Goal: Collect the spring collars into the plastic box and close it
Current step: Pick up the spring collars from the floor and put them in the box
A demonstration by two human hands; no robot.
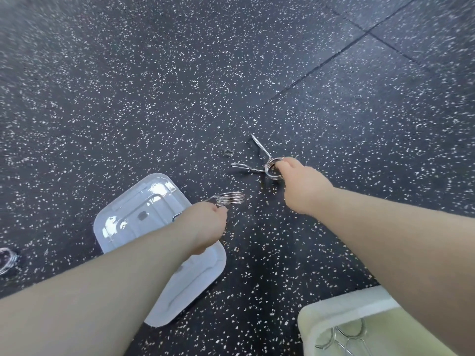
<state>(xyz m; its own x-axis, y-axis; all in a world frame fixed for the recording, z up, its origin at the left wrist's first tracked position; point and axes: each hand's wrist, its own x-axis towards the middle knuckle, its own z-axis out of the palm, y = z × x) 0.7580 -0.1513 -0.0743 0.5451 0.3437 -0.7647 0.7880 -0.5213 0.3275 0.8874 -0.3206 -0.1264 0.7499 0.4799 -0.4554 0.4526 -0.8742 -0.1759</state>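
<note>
My left hand (205, 224) grips a chrome spring collar (230, 197) by its handles, with the coil sticking out past the fingers above the white box lid (123, 222). My right hand (300, 186) has its fingers on the coil of a second spring collar (272, 168) lying on the floor, its two handles pointing up and left. The plastic box (334, 312) stands open at the bottom right with at least one collar (344, 335) inside. Another collar (6, 259) lies at the far left edge.
The floor is black speckled rubber matting (180, 86) with tile seams running across the upper right. The lid lies flat on the floor under my left forearm. A small scuff (228, 151) marks the mat near the second collar.
</note>
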